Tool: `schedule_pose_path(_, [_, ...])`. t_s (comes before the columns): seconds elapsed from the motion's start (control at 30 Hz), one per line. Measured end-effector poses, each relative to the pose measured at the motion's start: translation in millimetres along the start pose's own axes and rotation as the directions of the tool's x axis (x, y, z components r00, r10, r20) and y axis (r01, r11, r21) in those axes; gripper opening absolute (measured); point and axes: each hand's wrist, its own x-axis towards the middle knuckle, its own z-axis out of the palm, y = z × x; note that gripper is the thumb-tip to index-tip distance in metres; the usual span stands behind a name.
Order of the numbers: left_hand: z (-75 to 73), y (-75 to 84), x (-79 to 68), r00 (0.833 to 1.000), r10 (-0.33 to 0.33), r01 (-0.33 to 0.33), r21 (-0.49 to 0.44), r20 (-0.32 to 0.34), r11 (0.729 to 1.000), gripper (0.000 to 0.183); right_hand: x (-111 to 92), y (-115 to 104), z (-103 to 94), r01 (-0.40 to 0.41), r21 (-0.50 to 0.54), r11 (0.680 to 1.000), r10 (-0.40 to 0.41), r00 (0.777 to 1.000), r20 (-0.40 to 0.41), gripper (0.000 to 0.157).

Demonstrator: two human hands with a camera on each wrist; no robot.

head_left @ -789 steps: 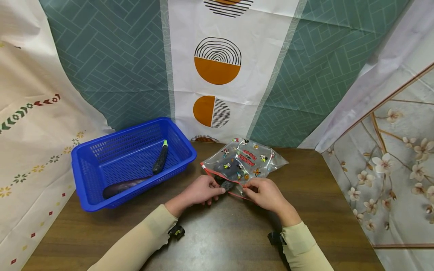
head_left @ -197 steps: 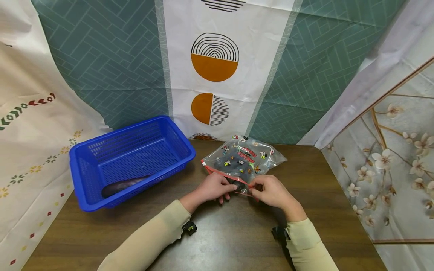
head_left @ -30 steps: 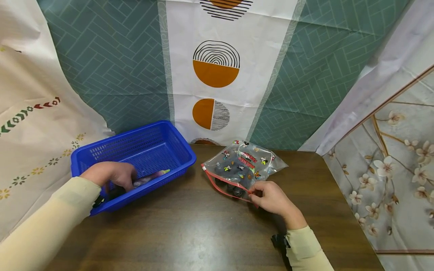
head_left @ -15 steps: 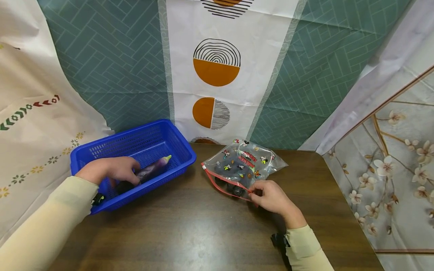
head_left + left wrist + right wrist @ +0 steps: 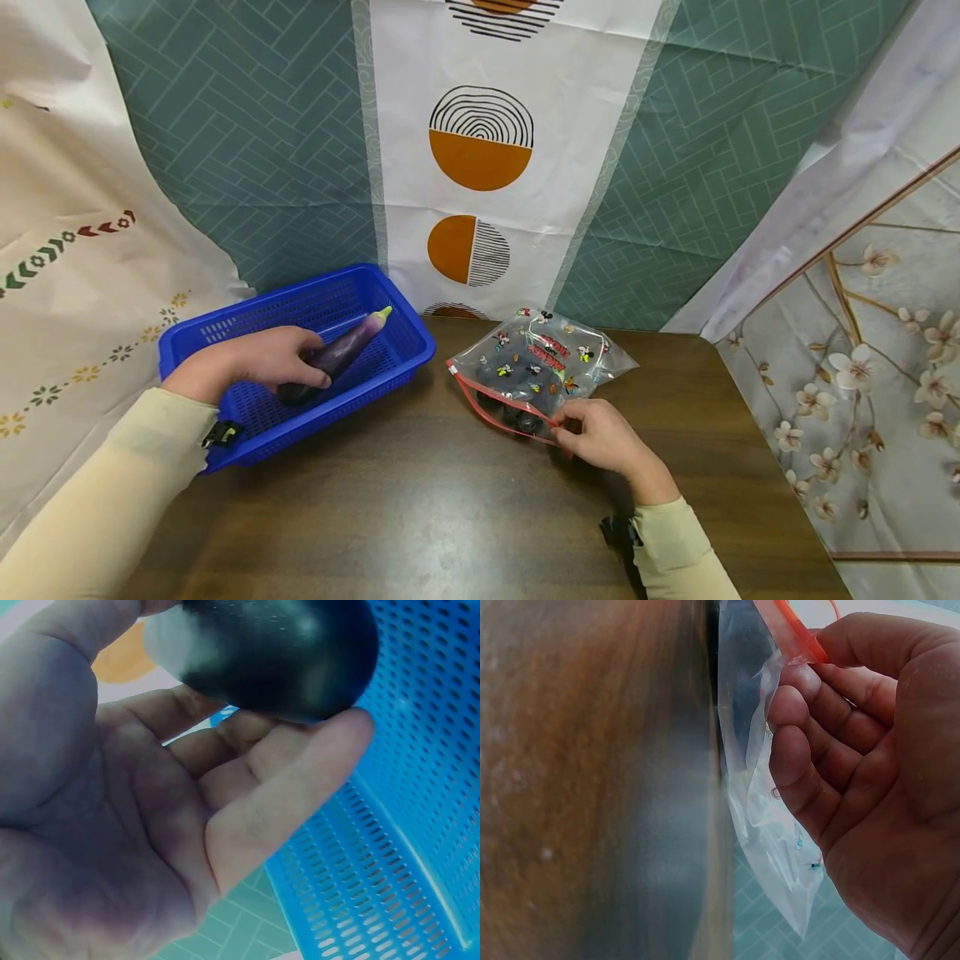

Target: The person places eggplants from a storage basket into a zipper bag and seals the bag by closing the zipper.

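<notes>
My left hand point(image 5: 277, 360) grips a dark purple eggplant point(image 5: 347, 348) with a pale green stem end, lifted and tilted inside the blue basket point(image 5: 422, 340). In the left wrist view, the eggplant's dark rounded end point(image 5: 300, 660) lies against curled fingers point(image 5: 300, 776). On the table, a clear zip bag point(image 5: 517, 367) with cartoon prints lies with its red-edged mouth apart. Dark vegetables point(image 5: 527, 422) sit inside it, their ends near the mouth. At the mouth's right corner my right hand point(image 5: 603, 433) pinches the red zip edge point(image 5: 802, 637) between thumb and index finger.
The brown wooden table point(image 5: 450, 517) extends in front of the basket and bag. A patterned cloth point(image 5: 480, 167) hangs behind, with a floral panel point(image 5: 862, 400) at the right and a cream cloth point(image 5: 90, 292) at the left.
Over the last second my left hand has raised the eggplant from the basket's bottom and shifted it rightward. The slim dark vegetable seen earliest in the basket is gone from there. The right hand holds still.
</notes>
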Motion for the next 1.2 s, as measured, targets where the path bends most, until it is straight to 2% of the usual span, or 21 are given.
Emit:
schedule_pose_path(0.2, [1.6, 10.5, -0.2, 0.998, 0.028, -0.028, 0.000, -0.062, 1.000, 0.047, 0, 0, -0.2, 0.000, -0.012, 1.000, 0.000, 1.000, -0.003, 0.013])
schedule_pose_path(0.4, [4.0, 18.3, 0.5, 0.995, 0.051, -0.052, -0.010, -0.087, 0.999, 0.054, 1, 0, -0.4, 0.015, -0.022, 1.000, -0.015, 1.000, -0.011, 0.013])
schedule_pose_path(0.57, [8.1, 26.8, 3.0, 0.987, 0.093, -0.092, 0.009, -0.132, 0.996, 0.047, 1, -1, -0.4, 0.016, -0.017, 1.000, -0.017, 1.000, -0.011, 0.012])
schedule_pose_path(0.8, [11.7, 39.6, 5.3, 0.968, 0.152, -0.138, 0.081, -0.201, 0.987, 0.037, 1, -1, -0.5, 0.017, -0.023, 1.000, -0.017, 1.000, -0.021, 0.011])
schedule_pose_path(1.2, [25.1, 62.2, 10.2, 0.951, 0.215, -0.206, 0.063, -0.223, 0.977, 0.040, -1, 0, -1.3, 0.010, -0.026, 1.000, -0.010, 1.000, -0.018, 0.010])
